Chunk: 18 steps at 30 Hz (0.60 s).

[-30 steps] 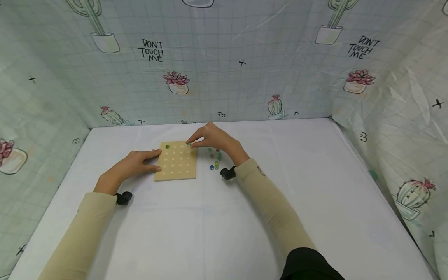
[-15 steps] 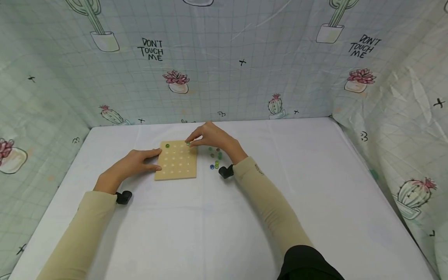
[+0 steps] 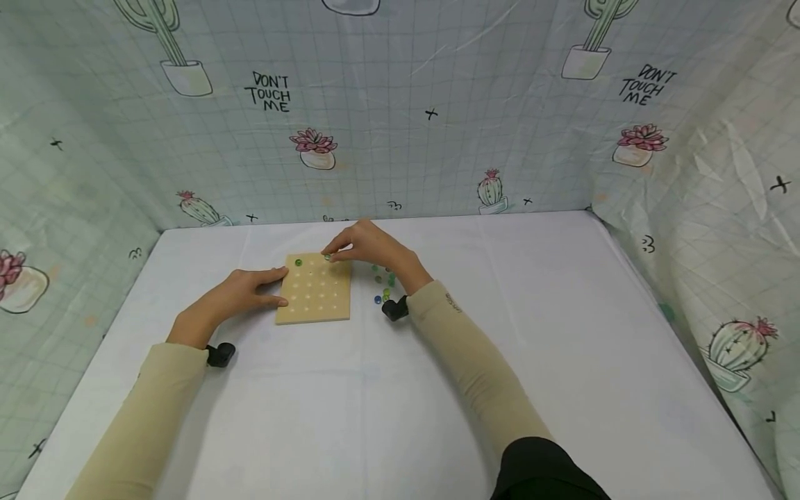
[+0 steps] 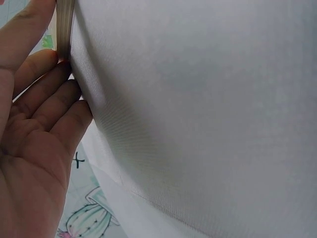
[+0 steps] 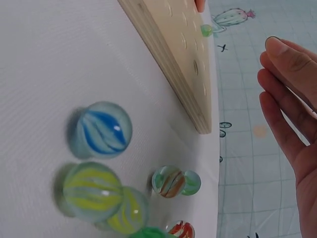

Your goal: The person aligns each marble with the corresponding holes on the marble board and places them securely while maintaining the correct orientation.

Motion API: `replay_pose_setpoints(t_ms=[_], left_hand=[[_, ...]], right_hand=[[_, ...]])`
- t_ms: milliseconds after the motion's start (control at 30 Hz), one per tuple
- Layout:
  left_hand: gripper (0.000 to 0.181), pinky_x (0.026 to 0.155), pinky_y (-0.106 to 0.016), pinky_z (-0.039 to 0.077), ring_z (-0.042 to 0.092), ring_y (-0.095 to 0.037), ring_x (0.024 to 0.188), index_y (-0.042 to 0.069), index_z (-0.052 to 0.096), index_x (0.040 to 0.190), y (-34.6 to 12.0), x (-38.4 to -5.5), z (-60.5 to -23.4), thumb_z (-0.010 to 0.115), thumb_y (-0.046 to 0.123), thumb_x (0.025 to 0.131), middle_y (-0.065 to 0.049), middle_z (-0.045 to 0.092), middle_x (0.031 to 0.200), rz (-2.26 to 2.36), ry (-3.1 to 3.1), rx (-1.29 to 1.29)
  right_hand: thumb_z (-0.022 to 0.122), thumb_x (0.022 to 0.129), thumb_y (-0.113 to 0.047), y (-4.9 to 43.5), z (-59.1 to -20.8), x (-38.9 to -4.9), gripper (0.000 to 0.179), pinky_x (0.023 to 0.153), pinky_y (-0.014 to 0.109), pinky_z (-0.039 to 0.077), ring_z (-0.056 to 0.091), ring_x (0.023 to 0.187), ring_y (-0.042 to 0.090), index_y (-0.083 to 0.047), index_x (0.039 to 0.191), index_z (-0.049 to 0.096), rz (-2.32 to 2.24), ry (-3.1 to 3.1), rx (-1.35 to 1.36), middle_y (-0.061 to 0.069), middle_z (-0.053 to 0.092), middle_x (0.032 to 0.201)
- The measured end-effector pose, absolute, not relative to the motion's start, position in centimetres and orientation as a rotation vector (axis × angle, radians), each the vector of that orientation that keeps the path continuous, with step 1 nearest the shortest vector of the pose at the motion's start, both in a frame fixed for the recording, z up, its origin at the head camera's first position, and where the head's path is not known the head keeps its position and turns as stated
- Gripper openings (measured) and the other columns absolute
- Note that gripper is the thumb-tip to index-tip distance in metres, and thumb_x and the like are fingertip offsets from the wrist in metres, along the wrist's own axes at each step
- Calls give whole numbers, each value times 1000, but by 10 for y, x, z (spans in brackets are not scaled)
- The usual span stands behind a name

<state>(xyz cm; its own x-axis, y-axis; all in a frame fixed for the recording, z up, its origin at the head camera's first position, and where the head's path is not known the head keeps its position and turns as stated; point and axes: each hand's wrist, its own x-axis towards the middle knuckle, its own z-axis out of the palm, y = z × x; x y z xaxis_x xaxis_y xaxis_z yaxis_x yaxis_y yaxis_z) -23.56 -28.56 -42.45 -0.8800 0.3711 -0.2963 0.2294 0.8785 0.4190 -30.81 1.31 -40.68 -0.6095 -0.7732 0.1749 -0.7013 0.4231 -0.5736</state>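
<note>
A square wooden board (image 3: 317, 295) with rows of shallow hollows lies flat on the table. My left hand (image 3: 240, 295) rests against its left edge, fingers fairly straight and thumb spread from the index finger; the left wrist view shows the fingertips beside the board's edge (image 4: 64, 29). One green marble (image 3: 298, 262) sits in the far left corner hollow. Above the far row my right hand (image 3: 369, 246) pinches a greenish marble (image 3: 328, 257) between thumb and fingertips. In the right wrist view that marble is hidden behind the thumb (image 5: 280, 49).
Right of the board several loose glass marbles lie on the white table (image 3: 375, 417), among them a blue-swirled marble (image 5: 104, 130), a yellow-swirled marble (image 5: 93, 192) and a brown-swirled marble (image 5: 169, 181). A printed cloth (image 3: 375, 139) hangs behind the table.
My right hand has moved a little to the left along the board's far edge with the marble. The left hand and board stay where they were.
</note>
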Motion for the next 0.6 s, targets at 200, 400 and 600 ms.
replay_pose_setpoints(t_ms=[200, 400, 600], left_hand=[[89, 118, -64, 27, 27, -47, 148, 9, 36, 158, -285, -236, -426, 74, 52, 90, -21, 33, 160, 534, 2671, 439], [89, 117, -64, 27, 28, -47, 148, 9, 36, 158, -285, -236, -426, 74, 52, 90, -21, 33, 160, 521, 2676, 438], [89, 117, -64, 28, 29, -48, 147, 9, 36, 158, -285, -235, -425, 73, 53, 90, -22, 33, 160, 521, 2683, 455]], right_hand=[[75, 94, -22, 6, -408, -312, 27, 89, 20, 55, 71, 103, 7, -10, 118, 78, -935, 2548, -1341, -2, 77, 114], [75, 94, -21, -4, -410, -314, 26, 85, 15, 53, 71, 101, 6, -10, 118, 78, -886, 2523, -1333, -1, 77, 114], [74, 95, -18, -13, -410, -316, 24, 84, 13, 53, 71, 100, 6, -10, 118, 78, -850, 2528, -1326, -1, 77, 114]])
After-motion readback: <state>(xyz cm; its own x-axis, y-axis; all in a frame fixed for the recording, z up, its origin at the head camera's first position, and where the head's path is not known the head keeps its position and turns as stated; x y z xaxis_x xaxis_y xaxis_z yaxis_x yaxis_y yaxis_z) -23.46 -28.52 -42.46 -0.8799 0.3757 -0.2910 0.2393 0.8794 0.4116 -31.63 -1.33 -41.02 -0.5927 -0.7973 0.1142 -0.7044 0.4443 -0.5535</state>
